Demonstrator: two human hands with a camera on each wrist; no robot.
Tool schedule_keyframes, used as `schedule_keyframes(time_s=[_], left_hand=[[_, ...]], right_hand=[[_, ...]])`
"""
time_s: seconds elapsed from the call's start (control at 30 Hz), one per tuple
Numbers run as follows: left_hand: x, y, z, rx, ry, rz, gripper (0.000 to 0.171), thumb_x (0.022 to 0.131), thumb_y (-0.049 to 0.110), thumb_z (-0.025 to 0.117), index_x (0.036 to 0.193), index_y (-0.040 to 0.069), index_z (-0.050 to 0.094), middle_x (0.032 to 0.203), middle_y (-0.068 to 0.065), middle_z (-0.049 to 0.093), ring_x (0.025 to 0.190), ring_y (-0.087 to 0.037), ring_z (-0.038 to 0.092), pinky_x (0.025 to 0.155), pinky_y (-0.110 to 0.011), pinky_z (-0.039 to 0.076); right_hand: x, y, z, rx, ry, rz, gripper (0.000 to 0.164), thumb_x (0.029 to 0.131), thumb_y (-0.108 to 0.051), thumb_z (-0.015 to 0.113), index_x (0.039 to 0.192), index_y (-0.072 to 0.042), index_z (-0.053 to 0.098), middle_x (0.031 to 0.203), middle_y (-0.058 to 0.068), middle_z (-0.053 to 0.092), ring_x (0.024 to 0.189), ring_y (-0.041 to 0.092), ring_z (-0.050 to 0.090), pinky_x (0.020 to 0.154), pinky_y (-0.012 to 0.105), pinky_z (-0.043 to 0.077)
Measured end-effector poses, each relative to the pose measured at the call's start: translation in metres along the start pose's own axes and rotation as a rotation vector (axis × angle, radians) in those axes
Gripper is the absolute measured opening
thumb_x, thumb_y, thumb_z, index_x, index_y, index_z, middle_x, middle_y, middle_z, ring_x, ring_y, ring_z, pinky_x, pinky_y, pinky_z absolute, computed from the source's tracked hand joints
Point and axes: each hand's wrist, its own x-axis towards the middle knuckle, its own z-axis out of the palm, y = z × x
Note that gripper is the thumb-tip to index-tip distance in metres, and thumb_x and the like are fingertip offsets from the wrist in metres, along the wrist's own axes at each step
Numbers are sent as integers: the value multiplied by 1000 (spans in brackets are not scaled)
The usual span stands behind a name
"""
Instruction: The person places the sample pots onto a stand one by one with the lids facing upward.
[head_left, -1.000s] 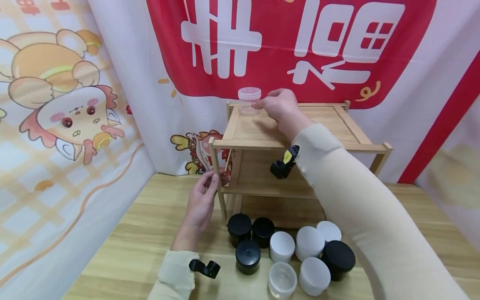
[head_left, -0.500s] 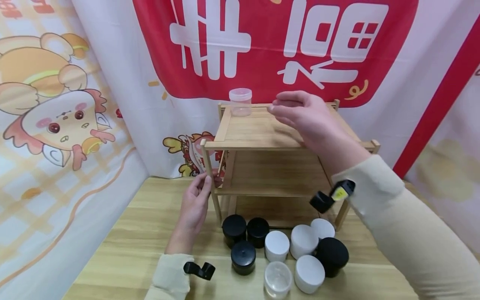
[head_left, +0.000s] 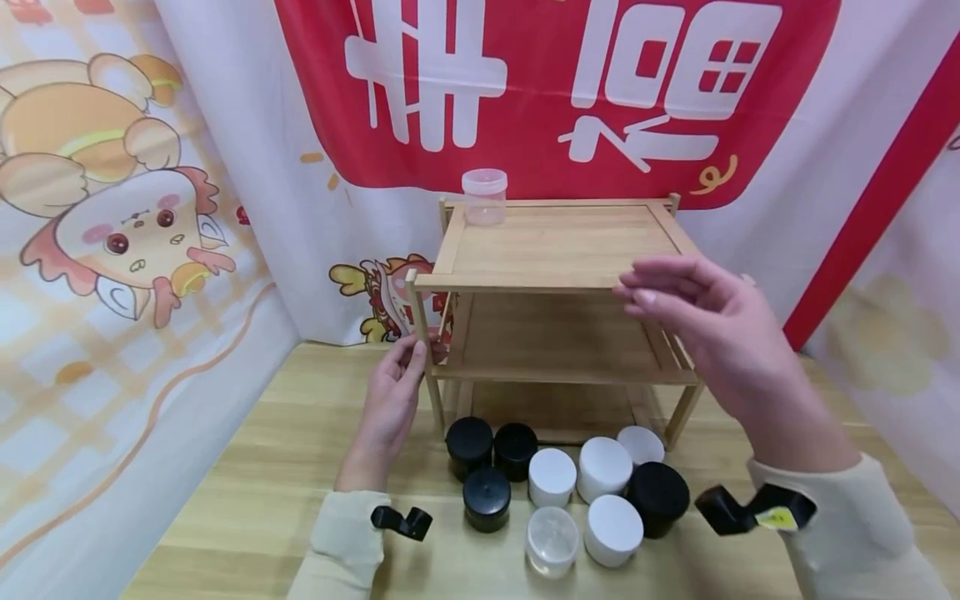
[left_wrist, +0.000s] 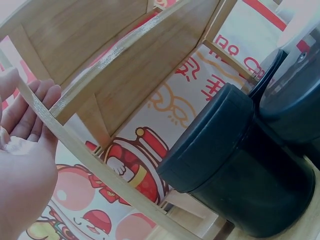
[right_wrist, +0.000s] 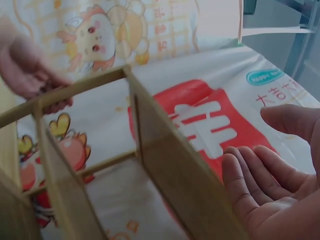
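Note:
My left hand (head_left: pixel 392 392) grips the front left post of a wooden three-tier shelf (head_left: pixel 562 246), its thumb and fingers around the post. In the left wrist view, the fingers (left_wrist: pixel 37 102) pass behind that post. A clear lidded jar (head_left: pixel 485 197) stands upright at the back left corner of the top tier. Held in the air before the shelf's front right corner is my right hand (head_left: pixel 708 329), its fingers relaxed and nothing in them. The right wrist view shows the same hand (right_wrist: pixel 280 185) with spread thumb and a bare palm.
Before the shelf, several lidded jars stand on the wooden table (head_left: pixel 247 475): black ones (head_left: pixel 486 498) at left, white ones (head_left: pixel 613 530) and a black jar (head_left: pixel 658 498) at right, a clear jar (head_left: pixel 551 542) nearest me. A printed cloth (head_left: pixel 390 212) hangs behind.
My right hand has let go of the clear jar on the top tier and drawn back to the right and down. The left hand has stayed on the post.

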Motion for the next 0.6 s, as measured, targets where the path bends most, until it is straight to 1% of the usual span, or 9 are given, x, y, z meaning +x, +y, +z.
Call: schedule_keyframes(time_s=[0.07,0.17,0.2,0.27,0.3,0.43,0.53,0.6], left_hand=[[0,-1,0,4,-6,8,47,115,28,53,150,-4,49,140,-1,56,135,-15,50,121,-23,41],[3,0,1,7,-17,35,47,115,27,53,150,-4,49,141,-5,58,135,-17,52,123,-27,40],[4,0,2,9,-19,39,46,115,27,52,150,-4,49,141,-5,58,135,-17,53,124,-27,40],[4,0,2,12,-18,34,44,115,24,51,150,-3,50,140,-3,59,135,-15,53,123,-25,41],[3,0,3,14,-16,30,43,115,23,51,150,-3,50,138,-2,60,135,-15,53,122,-24,41],[-1,-3,3,11,2,18,41,116,19,50,149,-4,49,130,4,61,129,-12,55,116,-19,45],[-2,-4,3,4,-6,45,42,116,20,49,148,-7,48,130,-1,62,128,-13,56,116,-20,44],[-3,-3,3,-5,-6,54,42,116,21,49,147,-7,48,134,-3,62,130,-12,56,117,-20,43]], right_hand=[[-13,14,-5,-84,-3,-9,38,104,-4,68,142,-4,62,131,6,75,118,16,75,100,21,59],[-32,34,-13,-271,23,-6,37,104,-9,71,140,-8,65,131,3,75,115,13,74,95,18,59],[-37,42,-16,-333,31,-6,37,104,-11,72,140,-9,65,131,2,74,115,12,73,94,17,59],[-49,59,-22,-419,47,4,38,103,-12,74,140,-10,65,131,0,74,113,12,72,90,18,59],[-54,67,-25,-449,56,11,39,102,-12,75,139,-10,65,130,-1,74,111,11,72,88,19,60],[-73,97,-33,-472,74,0,43,97,-4,79,138,-4,65,129,-7,74,111,8,72,87,19,61],[-81,112,-36,-543,92,-24,48,93,-6,84,138,-5,66,128,-15,73,113,1,70,92,14,57],[-83,118,-37,-597,96,-21,51,91,-11,87,138,-9,67,128,-18,72,113,-3,68,95,10,54]])
